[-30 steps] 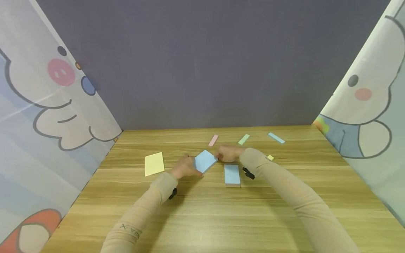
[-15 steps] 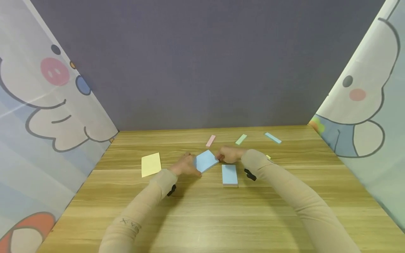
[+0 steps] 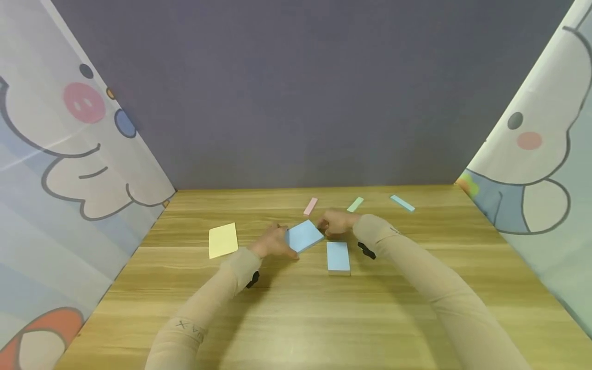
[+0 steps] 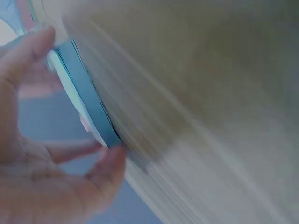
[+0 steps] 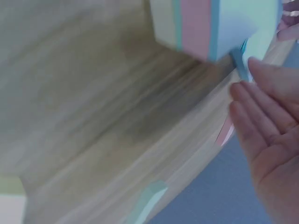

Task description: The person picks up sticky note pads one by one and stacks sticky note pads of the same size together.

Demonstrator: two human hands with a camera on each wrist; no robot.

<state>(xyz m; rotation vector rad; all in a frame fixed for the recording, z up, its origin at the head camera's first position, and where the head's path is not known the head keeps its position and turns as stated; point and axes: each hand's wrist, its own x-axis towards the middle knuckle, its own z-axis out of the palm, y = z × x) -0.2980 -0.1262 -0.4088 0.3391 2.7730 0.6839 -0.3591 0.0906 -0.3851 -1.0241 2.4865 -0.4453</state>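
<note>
A square light-blue sticky note pad [image 3: 304, 236] lies turned askew on the wooden table. My left hand [image 3: 274, 242] grips its left side, thumb at the near edge and fingers toward the far side; the left wrist view shows the thumb against the pad's blue edge [image 4: 86, 88]. By the pad's right corner is my right hand [image 3: 336, 222], fingers loosely bent. In the right wrist view nothing shows between its thumb and fingers [image 5: 247, 121], and contact with the pad cannot be made out. A rectangular blue-topped sticky note stack [image 3: 338, 258] sits just nearer, its side layered in several colours.
A pale yellow sticky pad [image 3: 223, 240] lies to the left. Toward the back are narrow strips of pink [image 3: 311, 206], green [image 3: 355, 204] and blue [image 3: 402, 203]. A yellow block [image 5: 11, 205] shows low in the right wrist view. A grey partition [image 3: 296, 103] stands behind.
The square pad has shifted slightly right with my left hand on it. My right hand has lifted a little, its fingers looser at the corner. My sleeve now hides the small yellow block in the head view.
</note>
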